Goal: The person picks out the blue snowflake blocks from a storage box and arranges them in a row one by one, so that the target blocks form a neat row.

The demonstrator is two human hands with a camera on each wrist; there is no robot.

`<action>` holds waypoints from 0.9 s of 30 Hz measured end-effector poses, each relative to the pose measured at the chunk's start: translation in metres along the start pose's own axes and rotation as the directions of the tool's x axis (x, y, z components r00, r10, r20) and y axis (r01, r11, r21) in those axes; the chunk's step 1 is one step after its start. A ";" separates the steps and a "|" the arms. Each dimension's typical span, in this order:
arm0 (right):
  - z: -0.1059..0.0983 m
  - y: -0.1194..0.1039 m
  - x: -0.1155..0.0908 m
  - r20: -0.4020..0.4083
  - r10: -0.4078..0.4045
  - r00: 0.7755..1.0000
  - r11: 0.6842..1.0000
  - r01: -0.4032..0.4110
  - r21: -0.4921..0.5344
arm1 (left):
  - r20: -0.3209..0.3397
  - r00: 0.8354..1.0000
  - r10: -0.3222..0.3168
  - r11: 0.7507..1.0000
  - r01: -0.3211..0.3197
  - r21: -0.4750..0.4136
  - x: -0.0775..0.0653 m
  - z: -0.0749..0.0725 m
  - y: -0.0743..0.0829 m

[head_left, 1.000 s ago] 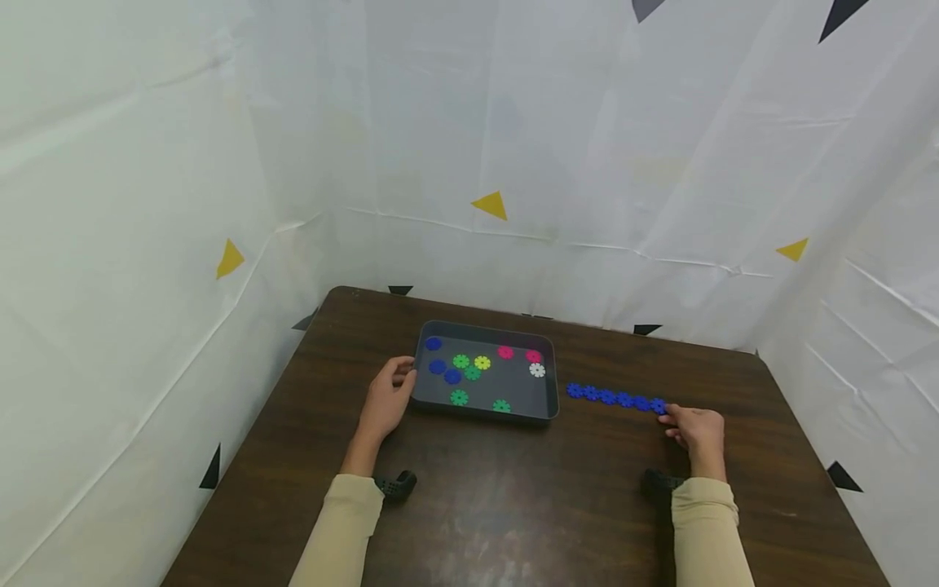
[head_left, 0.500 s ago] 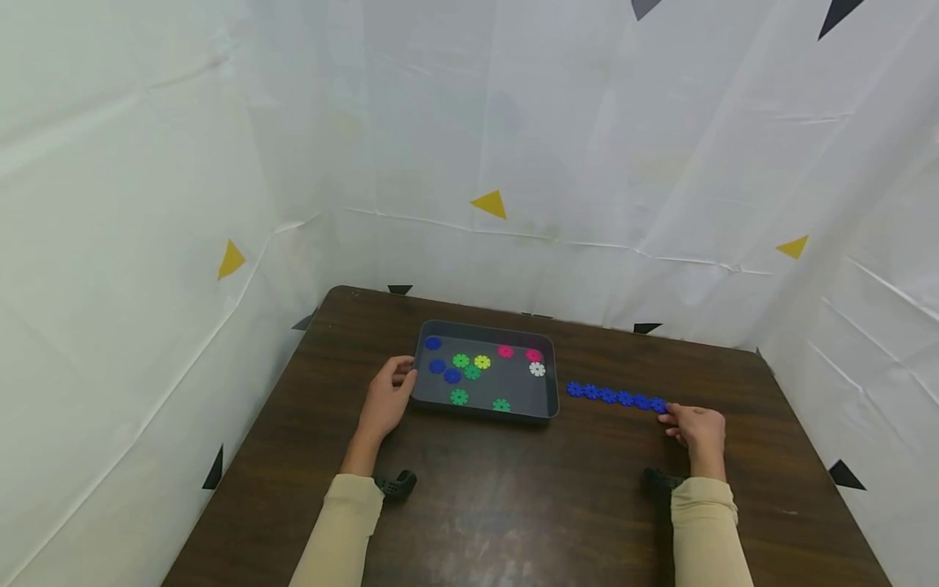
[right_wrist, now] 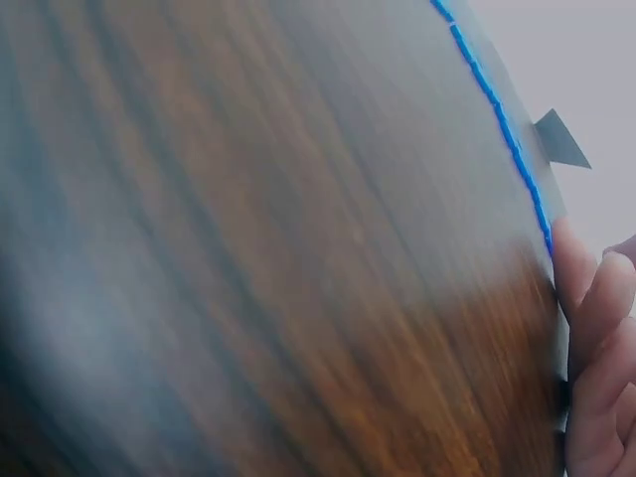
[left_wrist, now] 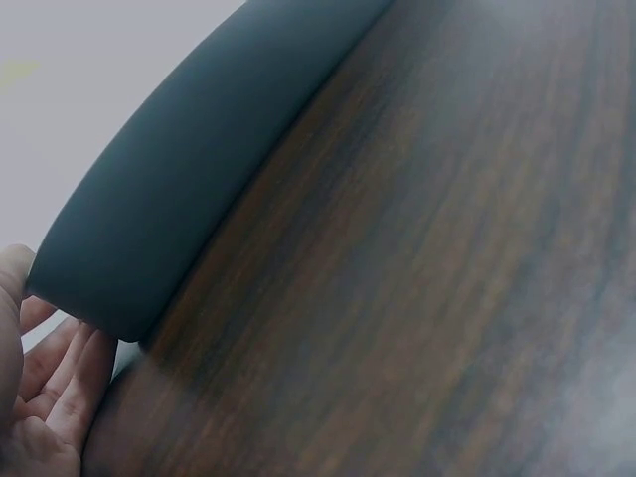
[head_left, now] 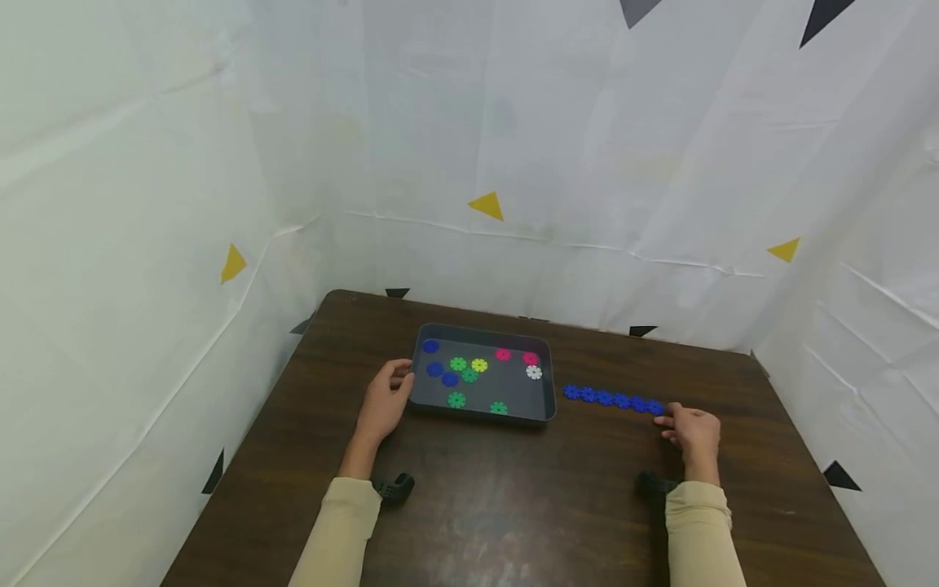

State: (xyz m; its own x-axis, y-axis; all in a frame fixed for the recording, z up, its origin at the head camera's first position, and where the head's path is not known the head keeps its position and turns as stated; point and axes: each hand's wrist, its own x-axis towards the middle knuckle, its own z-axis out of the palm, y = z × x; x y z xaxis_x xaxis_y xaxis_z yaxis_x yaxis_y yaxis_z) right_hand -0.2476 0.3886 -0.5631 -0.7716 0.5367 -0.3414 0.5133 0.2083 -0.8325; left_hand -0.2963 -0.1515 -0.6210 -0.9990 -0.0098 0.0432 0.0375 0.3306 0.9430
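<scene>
A dark grey tray [head_left: 513, 412] on the table holds several small notched plastic discs in blue, green, yellow, pink and white. My left hand [head_left: 385, 399] grips the tray's left side; in the left wrist view its thumb is at the rim and its fingers reach round the tray's corner. Right of the tray lies a straight row of several blue notched discs [head_left: 605, 398], flat on the tabletop. At the row's right end, my right hand [head_left: 693, 428] pinches the last blue disc [head_left: 654, 407] between thumb and forefinger. In the right wrist view the fingertips meet the row's end.
The dark wooden table [head_left: 499, 505] has its far edge close to a white sheet wall [head_left: 572, 163] marked with yellow and black triangles. Sheets also rise to the left and right. A black wrist strap piece [head_left: 396, 487] hangs by the left sleeve.
The whole head view has shifted slightly. Both hands keep their places at the tray and at the end of the blue row, and the discs lie as before.
</scene>
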 end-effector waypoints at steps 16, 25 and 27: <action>0.022 -0.017 -0.015 -0.022 -0.100 0.995 0.994 0.101 0.036 | -0.001 1.000 -0.001 1.000 0.001 -0.002 0.001 0.002 -0.002; 0.046 -0.037 -0.037 -0.035 -0.209 0.977 0.978 0.210 0.014 | -0.003 1.000 0.004 1.000 -0.004 -0.006 0.000 0.001 -0.003; 0.053 -0.044 -0.043 -0.030 -0.236 0.971 0.972 0.237 0.011 | -0.005 1.000 0.003 1.000 -0.003 -0.006 0.000 0.001 -0.003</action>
State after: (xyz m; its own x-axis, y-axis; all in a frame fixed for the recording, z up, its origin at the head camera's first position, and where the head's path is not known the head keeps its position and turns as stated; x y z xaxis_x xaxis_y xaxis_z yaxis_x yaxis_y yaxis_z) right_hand -0.2574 0.3130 -0.5350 -0.8595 0.4963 -0.1221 0.3118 0.3200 -0.8947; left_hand -0.2969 -0.1518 -0.6246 -0.9988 -0.0132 0.0477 0.0409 0.3251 0.9448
